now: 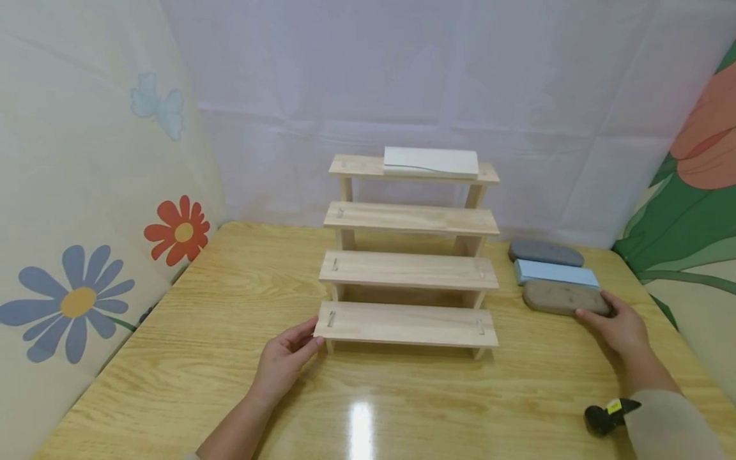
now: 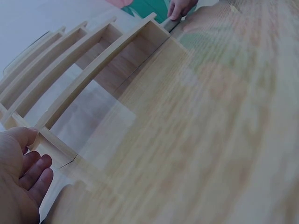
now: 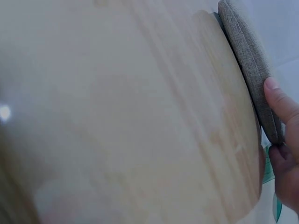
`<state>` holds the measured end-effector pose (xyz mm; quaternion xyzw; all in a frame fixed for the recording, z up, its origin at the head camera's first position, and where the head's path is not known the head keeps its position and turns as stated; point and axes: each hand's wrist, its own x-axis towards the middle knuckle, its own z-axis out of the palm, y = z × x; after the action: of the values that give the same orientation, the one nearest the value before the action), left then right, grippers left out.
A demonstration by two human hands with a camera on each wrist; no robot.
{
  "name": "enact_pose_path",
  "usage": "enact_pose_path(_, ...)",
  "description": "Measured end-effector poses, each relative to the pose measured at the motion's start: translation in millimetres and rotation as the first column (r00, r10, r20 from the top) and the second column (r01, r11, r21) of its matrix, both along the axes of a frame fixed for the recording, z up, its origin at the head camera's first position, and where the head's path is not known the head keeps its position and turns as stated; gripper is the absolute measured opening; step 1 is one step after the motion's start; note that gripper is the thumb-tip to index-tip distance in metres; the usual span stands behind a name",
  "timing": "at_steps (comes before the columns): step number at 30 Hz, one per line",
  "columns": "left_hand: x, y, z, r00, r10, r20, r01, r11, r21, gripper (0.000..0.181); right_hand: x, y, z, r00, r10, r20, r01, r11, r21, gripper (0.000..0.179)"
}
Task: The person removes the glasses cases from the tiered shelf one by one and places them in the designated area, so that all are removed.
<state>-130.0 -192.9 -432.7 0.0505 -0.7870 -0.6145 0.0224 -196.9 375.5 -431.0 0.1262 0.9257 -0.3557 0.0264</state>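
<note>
The white case (image 1: pixel 431 161) sits atop the wooden rack (image 1: pixel 402 322); grey case (image 1: pixel 543 252), blue case (image 1: pixel 556 273) and brown case (image 1: pixel 554 298), right on the tabletop (image 1: pixel 230 300), seem pending. Left hand (image 1: pixel 283 359) pinches the rack's near-left end, right hand (image 1: pixel 622 327) the brown case.

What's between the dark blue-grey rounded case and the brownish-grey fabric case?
A light blue oblong case lies between the dark case and the brownish-grey case, which the right hand holds; the head view shows this.
</note>
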Motion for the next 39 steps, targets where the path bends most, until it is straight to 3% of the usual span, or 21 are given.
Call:
enact_pose_path(23, -0.2, -0.5, -0.7, 1.000, -0.009, -0.015, 0.009, 1.000, -0.014, 0.042, -2.0, -2, 7.4, 1.000, -0.015, -0.019, 0.015, 0.999, -0.037, 0.096)
enact_pose_path(39, -0.1, 0.8, 0.1, 1.000, -0.001, -0.018, 0.001, 1.000, -0.012, 0.042, -7.6, -17, 25.8, 0.994, 0.050, -0.101, -0.063, 0.990, -0.126, 0.093)
